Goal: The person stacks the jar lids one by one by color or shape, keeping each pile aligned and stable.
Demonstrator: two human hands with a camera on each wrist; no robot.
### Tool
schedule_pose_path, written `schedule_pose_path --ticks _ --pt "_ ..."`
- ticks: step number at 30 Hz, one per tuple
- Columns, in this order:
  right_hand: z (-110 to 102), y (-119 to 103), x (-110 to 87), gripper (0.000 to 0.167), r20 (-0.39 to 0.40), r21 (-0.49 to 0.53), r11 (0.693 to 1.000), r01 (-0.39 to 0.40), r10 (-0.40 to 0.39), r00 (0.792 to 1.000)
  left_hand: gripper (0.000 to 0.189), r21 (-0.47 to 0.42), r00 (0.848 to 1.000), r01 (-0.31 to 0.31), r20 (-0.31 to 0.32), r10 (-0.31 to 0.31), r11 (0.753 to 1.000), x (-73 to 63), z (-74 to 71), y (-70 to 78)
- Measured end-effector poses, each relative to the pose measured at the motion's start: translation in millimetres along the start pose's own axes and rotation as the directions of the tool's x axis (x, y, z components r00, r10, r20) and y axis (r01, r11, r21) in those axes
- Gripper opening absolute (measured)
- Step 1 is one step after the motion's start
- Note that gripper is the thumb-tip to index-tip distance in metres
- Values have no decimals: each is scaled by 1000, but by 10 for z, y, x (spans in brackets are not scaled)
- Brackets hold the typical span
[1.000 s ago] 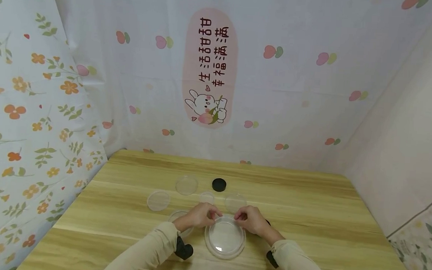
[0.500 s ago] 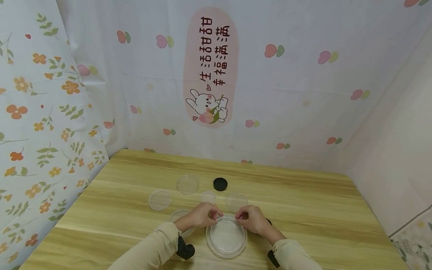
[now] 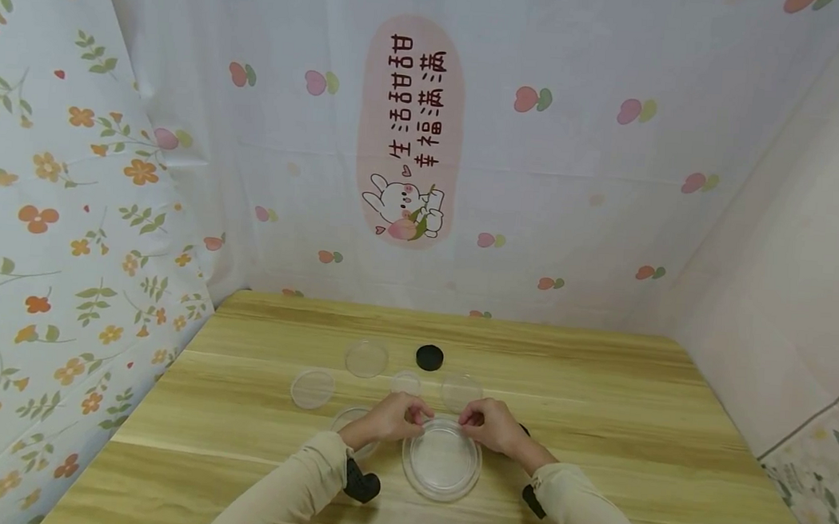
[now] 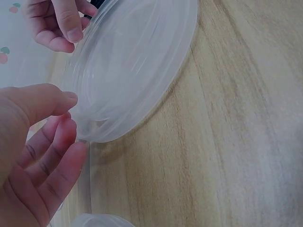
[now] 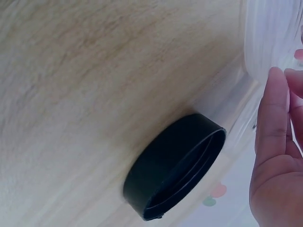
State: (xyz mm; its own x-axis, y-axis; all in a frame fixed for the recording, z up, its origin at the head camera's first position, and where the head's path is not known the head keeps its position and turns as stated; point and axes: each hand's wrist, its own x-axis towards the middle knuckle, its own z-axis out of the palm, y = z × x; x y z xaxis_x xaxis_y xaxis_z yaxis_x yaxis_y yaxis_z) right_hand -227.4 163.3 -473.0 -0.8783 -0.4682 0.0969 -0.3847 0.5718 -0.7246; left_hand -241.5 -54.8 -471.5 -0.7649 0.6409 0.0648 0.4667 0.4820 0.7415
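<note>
A large clear round plastic lid (image 3: 443, 460) lies in front of the person, with raised concentric rings; whether more than one is stacked there I cannot tell. My left hand (image 3: 394, 417) pinches its far left edge between thumb and fingers, as the left wrist view shows from close by. On the far right edge my right hand (image 3: 490, 425) does the same, its fingertips (image 5: 274, 75) meeting the thumb at the rim. A black round cap (image 5: 175, 165) sits close to the right hand in the right wrist view, its hollow side partly visible.
Several smaller clear round lids lie around, including one at the left (image 3: 312, 389), one at the back (image 3: 366, 359) and one partly behind the left forearm (image 3: 347, 418). Another black cap (image 3: 430, 357) stands farther back on the wooden table (image 3: 599, 385). Patterned cloth (image 3: 541, 165) hangs behind.
Both hands keep their hold on the large lid. A bright reflection on its near part has gone, and the head view has shifted slightly.
</note>
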Motion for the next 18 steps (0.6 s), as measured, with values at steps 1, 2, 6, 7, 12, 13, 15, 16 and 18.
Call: schedule_pose_path --ticks 1,2,6,7,12,13,15,16,18 --pt "-3 -5 0 4 0 2 1000 4 -4 1000 23 0 1000 -2 -4 2 1000 3 3 -11" --pt "-4 -8 1 4 0 2 1000 8 -8 1000 22 1 1000 -5 -9 5 1000 8 5 -21" --pt "-7 -18 8 4 -15 -25 999 23 -23 1000 22 -8 1000 1 -17 -1 1000 10 -2 -34" --pt "-9 -25 11 5 -21 -34 999 27 -28 999 22 -17 1000 3 -16 -3 1000 6 -9 -28" --pt "-19 -86 26 6 -60 -65 997 39 -43 997 24 -66 1000 16 -5 -16 998 -24 -70 15" --pt "-22 -104 30 7 -63 -61 997 41 -45 997 24 -69 1000 21 -8 -22 997 -33 -88 23" --pt "-27 -138 43 11 -62 -56 998 38 -41 997 25 -84 1000 26 -14 -27 996 -48 -125 28" --pt "-29 -156 51 13 -60 -52 998 38 -41 997 25 -89 999 27 -20 -28 996 -55 -144 27" --pt "-33 -192 69 14 -63 -55 998 37 -40 997 25 -101 999 8 -40 -12 995 -72 -189 18"
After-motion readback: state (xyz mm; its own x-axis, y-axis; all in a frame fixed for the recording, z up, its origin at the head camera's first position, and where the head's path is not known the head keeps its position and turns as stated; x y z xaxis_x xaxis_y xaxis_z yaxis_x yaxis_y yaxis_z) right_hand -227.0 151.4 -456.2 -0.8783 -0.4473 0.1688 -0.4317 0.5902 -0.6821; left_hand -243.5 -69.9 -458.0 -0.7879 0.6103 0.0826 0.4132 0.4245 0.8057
